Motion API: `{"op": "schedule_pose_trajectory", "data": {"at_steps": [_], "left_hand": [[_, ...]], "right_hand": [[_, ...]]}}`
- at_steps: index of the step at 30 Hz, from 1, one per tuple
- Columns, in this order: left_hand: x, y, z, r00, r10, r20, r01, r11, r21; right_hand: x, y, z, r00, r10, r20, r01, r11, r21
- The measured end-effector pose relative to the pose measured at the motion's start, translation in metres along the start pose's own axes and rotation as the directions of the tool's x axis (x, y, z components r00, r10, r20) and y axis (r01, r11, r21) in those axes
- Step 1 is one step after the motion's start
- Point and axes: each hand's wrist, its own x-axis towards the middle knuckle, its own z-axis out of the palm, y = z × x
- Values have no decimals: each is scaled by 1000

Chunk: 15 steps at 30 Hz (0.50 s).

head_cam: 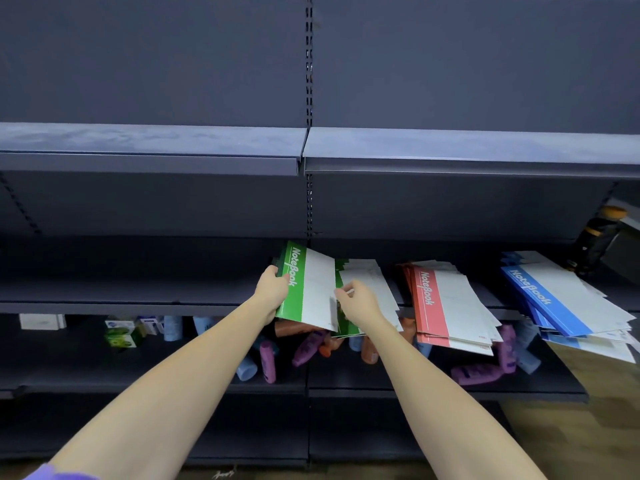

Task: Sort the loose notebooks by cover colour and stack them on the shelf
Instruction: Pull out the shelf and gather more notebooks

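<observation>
On the dark middle shelf (138,296) lie three piles of notebooks. My left hand (273,287) grips the spine edge of a green-and-white notebook (311,285), tilted up off the green pile (367,289). My right hand (356,299) pinches that notebook's right edge, above the green pile. To the right lies a fanned red pile (446,303), and further right a blue pile (561,299) overhanging the shelf's front edge.
The lower shelf (381,382) holds several purple, blue and orange bottles (268,362) lying about, plus small boxes (121,332) at the left. A dark bottle with an orange cap (599,237) stands at the far right. The upper shelf (152,140) is bare. Wooden floor shows at the bottom right.
</observation>
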Motion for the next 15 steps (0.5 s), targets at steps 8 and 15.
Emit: {"op": "schedule_pose_trajectory", "data": {"at_steps": [8, 15], "left_hand": [[-3, 9, 23, 998, 8, 70, -13, 997, 77], [-4, 8, 31, 990, -21, 140, 17, 999, 28]], "right_hand": [[-7, 10, -13, 995, 22, -100, -5, 986, 169], [-2, 28, -30, 970, 25, -242, -72, 980, -186]]}}
